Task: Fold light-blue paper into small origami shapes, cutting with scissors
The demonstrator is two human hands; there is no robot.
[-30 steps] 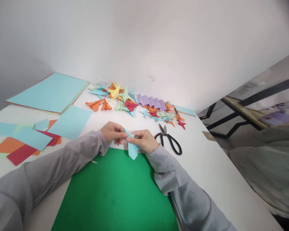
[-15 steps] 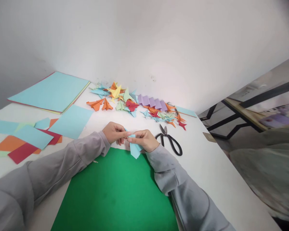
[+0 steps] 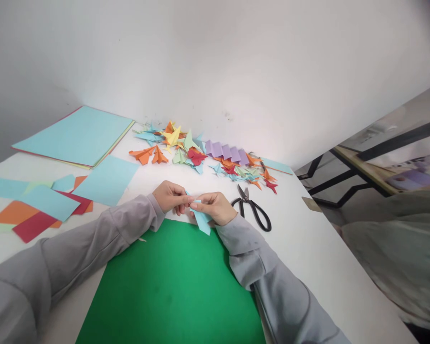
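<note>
A folded light-blue piece of paper (image 3: 202, 223) is pinched between both hands, just over the far edge of a green sheet (image 3: 175, 282). My left hand (image 3: 170, 196) closes its thumb and fingers on the paper's upper left end. From the other side my right hand (image 3: 215, 208) grips the same piece, its thumb lying across the fold. The lower end of the paper sticks out below the right fingers, pointing toward me. Part of the folds is hidden behind the fingers. Black-handled scissors (image 3: 252, 208) lie just right of my right hand, blades pointing away.
Along the wall lies a row of folded paper shapes (image 3: 193, 155) in several colours, with a pleated purple strip (image 3: 226, 152). Loose coloured paper pieces (image 3: 39, 210) and a stack of large blue-topped sheets (image 3: 75, 136) are at left. The white table's right edge (image 3: 358, 260) slants past a blurred grey fabric.
The lower part of the blue paper has turned slightly to the right and looks narrower. Both hands keep their grip in nearly the same place.
</note>
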